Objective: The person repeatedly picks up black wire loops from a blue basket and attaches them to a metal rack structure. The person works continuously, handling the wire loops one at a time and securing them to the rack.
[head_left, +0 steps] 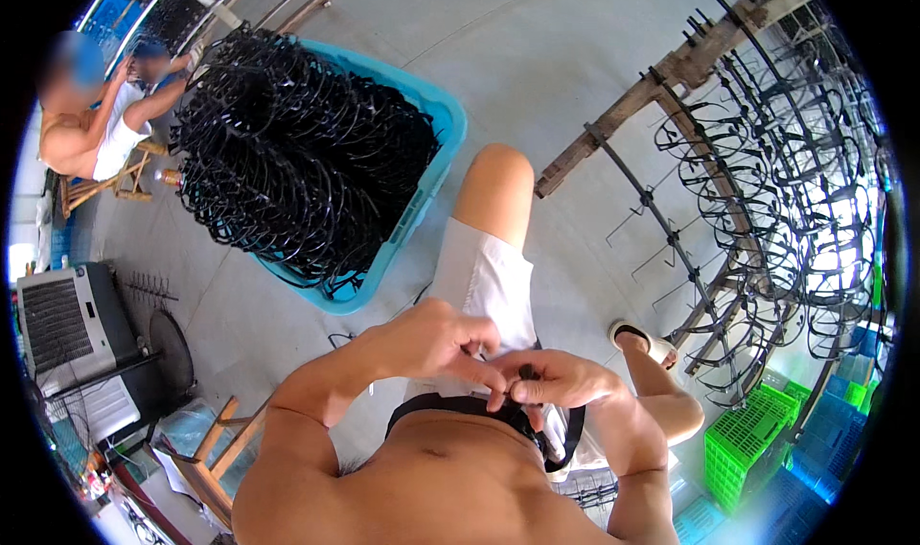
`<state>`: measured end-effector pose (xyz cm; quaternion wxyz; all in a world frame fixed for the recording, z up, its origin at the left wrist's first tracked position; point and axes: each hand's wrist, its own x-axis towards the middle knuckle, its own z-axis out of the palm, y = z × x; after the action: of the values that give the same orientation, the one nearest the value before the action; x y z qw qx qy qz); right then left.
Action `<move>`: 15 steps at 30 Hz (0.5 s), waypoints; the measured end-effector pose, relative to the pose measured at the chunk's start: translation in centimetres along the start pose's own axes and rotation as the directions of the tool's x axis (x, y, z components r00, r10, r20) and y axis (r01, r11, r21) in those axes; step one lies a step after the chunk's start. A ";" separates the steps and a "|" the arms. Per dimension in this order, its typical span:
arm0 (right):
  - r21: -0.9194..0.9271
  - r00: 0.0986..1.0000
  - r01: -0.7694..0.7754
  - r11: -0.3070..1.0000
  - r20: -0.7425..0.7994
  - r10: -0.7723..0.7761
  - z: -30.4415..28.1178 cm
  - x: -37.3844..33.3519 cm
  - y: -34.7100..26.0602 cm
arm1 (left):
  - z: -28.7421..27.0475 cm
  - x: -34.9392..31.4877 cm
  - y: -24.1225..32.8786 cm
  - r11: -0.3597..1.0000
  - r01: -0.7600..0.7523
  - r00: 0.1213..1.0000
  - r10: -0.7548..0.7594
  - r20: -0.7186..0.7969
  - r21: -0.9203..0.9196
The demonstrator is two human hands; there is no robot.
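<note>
A: Grey floor (565,75); blue tub (448,128) of black loops (297,171), upper left. Where is the small dark piece (526,372)?
B: Lower centre, pinched in the right hand (567,378). Left hand (436,339) adjacent; grip cannot be determined.

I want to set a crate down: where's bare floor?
Bare grey floor shows between the turquoise tub and the wooden rack, with a smaller patch between the tub and the boxy appliance. Crowded: the tub, heaped with black frames, and the lower right around a green crate.
</note>
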<state>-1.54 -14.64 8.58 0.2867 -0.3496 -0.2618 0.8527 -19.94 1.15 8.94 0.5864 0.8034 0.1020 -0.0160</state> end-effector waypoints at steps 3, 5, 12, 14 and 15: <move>0.230 0.957 0.286 0.930 -0.030 -0.287 -0.9 -3.4 2.4 | 0.9 1.4 -1.5 0.983 -0.155 0.908 0.102 -0.407 -0.100; 0.292 0.794 0.603 0.742 -0.132 -0.593 -1.1 -6.6 2.5 | 0.2 1.0 -5.6 0.959 0.178 0.741 0.017 -0.671 0.222; -0.111 0.029 0.988 0.109 -0.554 -0.832 -3.2 -16.6 2.1 | 1.6 -8.0 -19.6 0.577 0.674 0.691 -0.271 -0.670 0.461; -0.186 -0.076 0.982 0.044 -0.592 -0.802 -3.7 -17.5 2.4 | 1.9 -8.2 -21.6 0.611 0.686 0.660 -0.296 -0.690 0.394; -0.232 -0.117 0.973 0.019 -0.558 -0.822 -4.1 -17.1 2.2 | 1.2 -8.1 -21.0 0.625 0.704 0.649 -0.374 -0.662 0.337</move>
<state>10.90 -26.68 12.24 0.8953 -0.2587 -0.2172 0.2905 -31.64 4.96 -10.01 0.2305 0.8363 0.4974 -0.0057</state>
